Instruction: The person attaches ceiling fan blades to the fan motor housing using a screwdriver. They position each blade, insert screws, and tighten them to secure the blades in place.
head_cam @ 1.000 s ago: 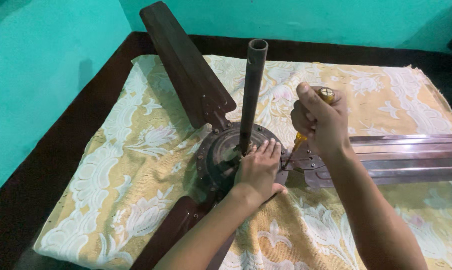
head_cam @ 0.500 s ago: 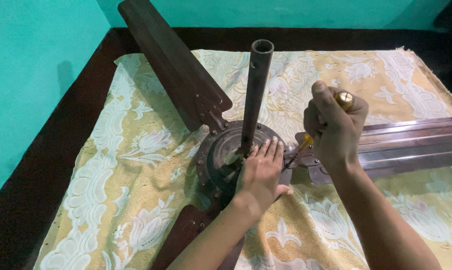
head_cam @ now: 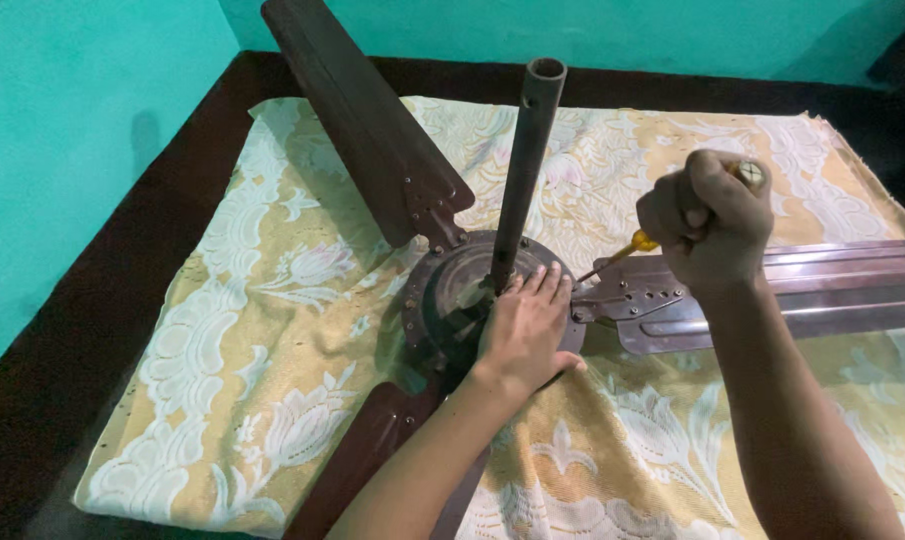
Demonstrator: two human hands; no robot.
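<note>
Ceiling fan (head_cam: pixel 472 300), dark brown, is lying on a yellow floral cloth (head_cam: pixel 272 330) spread over a dark table (head_cam: pixel 122 260), its down-rod (head_cam: pixel 522 170) standing upright. Head view: we are pressing our left hand (head_cam: pixel 522 330) flat and open on the motor housing, beside the rod. Our right hand (head_cam: pixel 707 225) is closing in a fist around a yellow-handled screwdriver (head_cam: pixel 637 245), its tip meeting the bracket of the right-hand blade (head_cam: pixel 822 290).
</note>
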